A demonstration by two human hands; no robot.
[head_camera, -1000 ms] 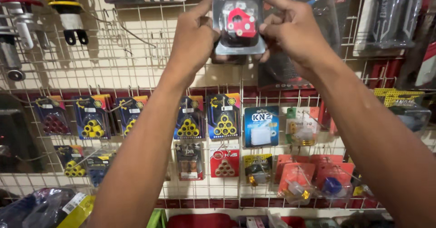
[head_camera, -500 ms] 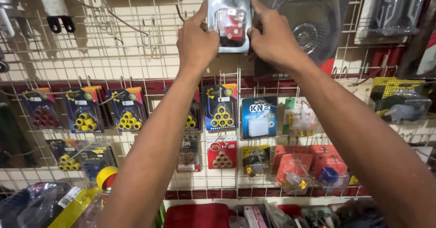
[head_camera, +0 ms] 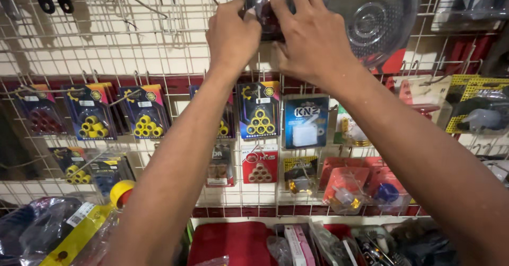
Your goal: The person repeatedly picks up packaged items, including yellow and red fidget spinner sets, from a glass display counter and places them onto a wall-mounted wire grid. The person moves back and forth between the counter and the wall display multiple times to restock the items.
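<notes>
Both my arms reach up to a white wire display grid (head_camera: pixel 132 49). My left hand (head_camera: pixel 232 35) and my right hand (head_camera: pixel 310 38) together press a clear blister pack with a dark red part (head_camera: pixel 265 11) against the top of the grid. The fingers of my right hand lie over the front of the pack, and my left thumb touches its left edge. Most of the pack is hidden behind my hands. A large clear round cover (head_camera: pixel 376 25) hangs just to the right of it.
Below hang rows of blister packs: yellow rollers (head_camera: pixel 148 125), more rollers (head_camera: pixel 259 123), a blue card with a white part (head_camera: pixel 305 123), red packs (head_camera: pixel 347 189). A plastic bottle with a yellow cap (head_camera: pixel 121 192) and bagged goods lie at the bottom.
The hands and the pack have risen toward the top of the grid, and my right fingers now cover the pack's front. The view has tilted down, showing more of the lower shelf.
</notes>
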